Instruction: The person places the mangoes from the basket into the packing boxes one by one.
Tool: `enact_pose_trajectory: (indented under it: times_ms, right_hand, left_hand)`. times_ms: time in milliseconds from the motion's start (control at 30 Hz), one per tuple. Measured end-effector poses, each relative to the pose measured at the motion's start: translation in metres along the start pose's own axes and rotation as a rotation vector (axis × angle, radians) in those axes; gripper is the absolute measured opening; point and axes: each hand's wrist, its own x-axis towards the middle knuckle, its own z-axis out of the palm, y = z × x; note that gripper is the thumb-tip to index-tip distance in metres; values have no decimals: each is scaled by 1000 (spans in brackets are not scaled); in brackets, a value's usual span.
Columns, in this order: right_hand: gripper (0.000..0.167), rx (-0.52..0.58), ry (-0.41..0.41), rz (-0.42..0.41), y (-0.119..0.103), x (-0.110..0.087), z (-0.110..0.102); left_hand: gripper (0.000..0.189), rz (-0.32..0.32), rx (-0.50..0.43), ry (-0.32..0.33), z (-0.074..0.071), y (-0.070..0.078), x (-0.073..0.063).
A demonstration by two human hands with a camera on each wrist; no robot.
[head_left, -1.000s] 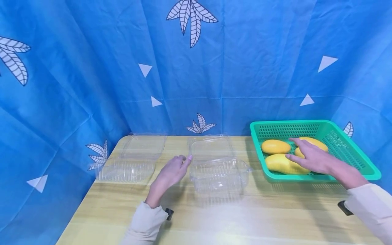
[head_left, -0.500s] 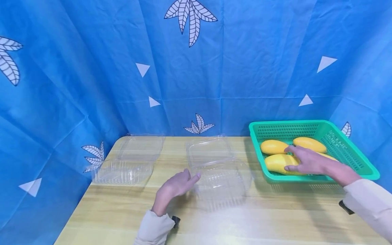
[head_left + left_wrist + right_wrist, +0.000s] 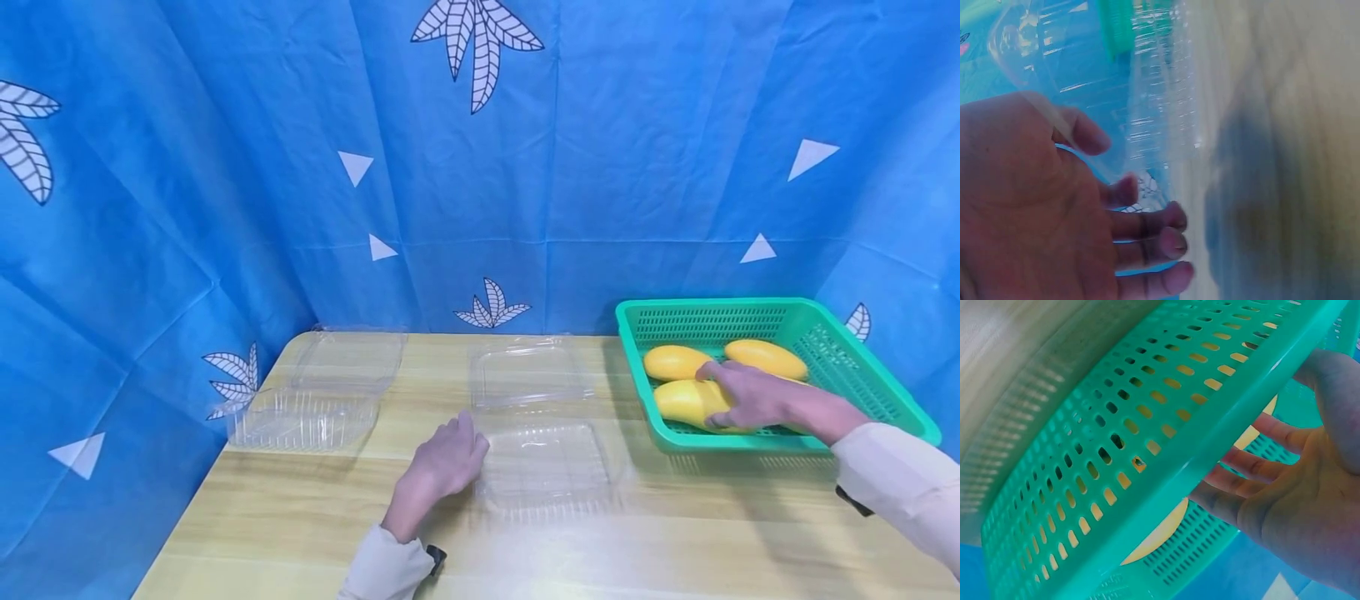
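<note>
My left hand [image 3: 446, 458] is at the left edge of an opened clear plastic clamshell box, near its base [image 3: 551, 458]. Its fingers are loosely bent, and in the left wrist view the thumb [image 3: 1088, 134] overlaps the clear rim [image 3: 1047, 112]. The box's lid [image 3: 532, 371] lies folded back behind the base. Inside the green basket, my right hand [image 3: 757, 396] grips the right end of the front yellow mango [image 3: 681, 402], with fingers over its far side and thumb on the near side. In the right wrist view the basket wall [image 3: 1116, 462] hides the fingertips.
More mangoes lie in the basket [image 3: 780, 443], one at the back left [image 3: 675, 363] and one at the back right [image 3: 767, 358]. A second opened clamshell box [image 3: 303, 425] stands at the left of the wooden table [image 3: 315, 492]. A blue curtain [image 3: 637, 150] hangs behind.
The middle box's base has slid nearer to me, and box and lid lie flatter. My left hand has moved right and nearer. My right hand has lowered and its fingers have bent round the mango.
</note>
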Motion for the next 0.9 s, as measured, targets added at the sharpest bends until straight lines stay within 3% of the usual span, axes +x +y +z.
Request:
enact_pose_trajectory:
  times_ms: [367,567,767,900]
  right_hand:
    - [71,35,-100,32,-4,7,-3]
    - [79,78,-154,70,-3,9,0]
    - [83,35,-130,52,-2,13,1]
    - [82,28,-144,44,-3,17,1]
  left_hand:
    - [17,127,116,220,10,-18,16]
    - [20,136,177,224,7,-21,23]
    - [22,164,271,253,3,-22,31]
    - [21,166,271,239,0,-23,33]
